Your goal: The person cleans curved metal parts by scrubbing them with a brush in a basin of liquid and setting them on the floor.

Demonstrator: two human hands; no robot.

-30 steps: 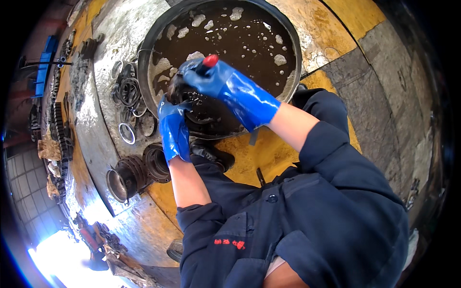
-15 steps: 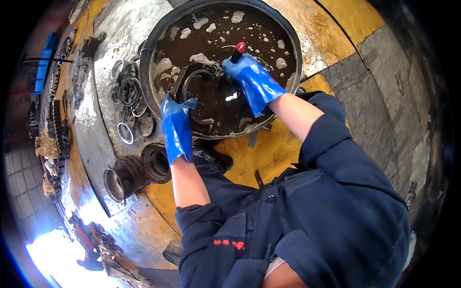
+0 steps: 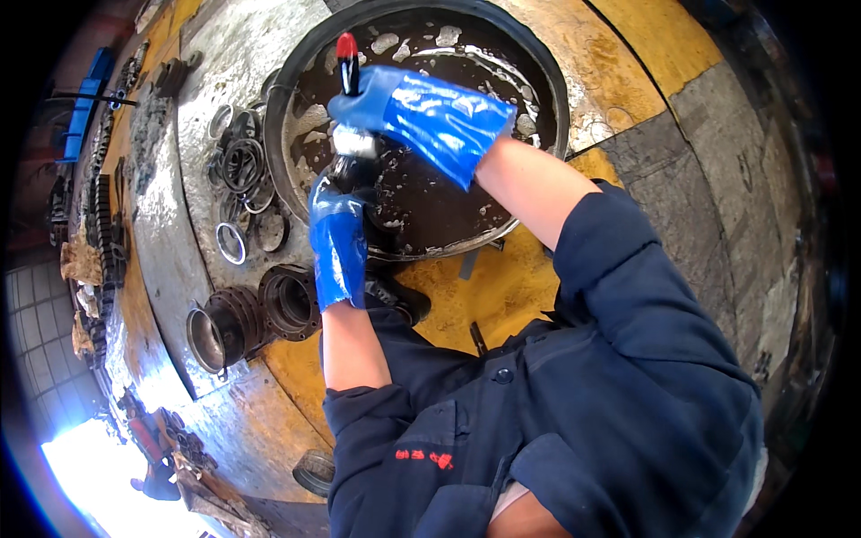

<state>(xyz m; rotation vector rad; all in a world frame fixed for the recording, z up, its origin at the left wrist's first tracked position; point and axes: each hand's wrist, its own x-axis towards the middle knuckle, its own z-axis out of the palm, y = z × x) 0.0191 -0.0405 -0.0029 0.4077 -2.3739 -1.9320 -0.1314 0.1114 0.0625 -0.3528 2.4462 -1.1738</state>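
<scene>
Both my hands wear blue rubber gloves over a large round black basin (image 3: 285,170) of dark, foamy liquid. My right hand (image 3: 369,100) is closed around the handle of a paintbrush (image 3: 348,65), black with a red end. The brush's pale metal band and dark bristles point down toward my left hand (image 3: 337,199). At the basin's near left edge, that hand is closed on a dark ring-shaped part, now mostly hidden by the glove, the brush and the liquid.
Left of the basin lie metal and black rings (image 3: 240,169), with a bright ring (image 3: 230,243) nearer me. Two ribbed cylindrical housings (image 3: 220,332) stand close to my left forearm. Chains and a blue metal piece (image 3: 87,106) line the far left. Yellow floor plates (image 3: 493,278) surround the basin.
My right hand has swung left with the paintbrush, from mid-basin to just above my left hand. The ring-shaped part, visible before, is now mostly covered. The liquid's foam has shifted.
</scene>
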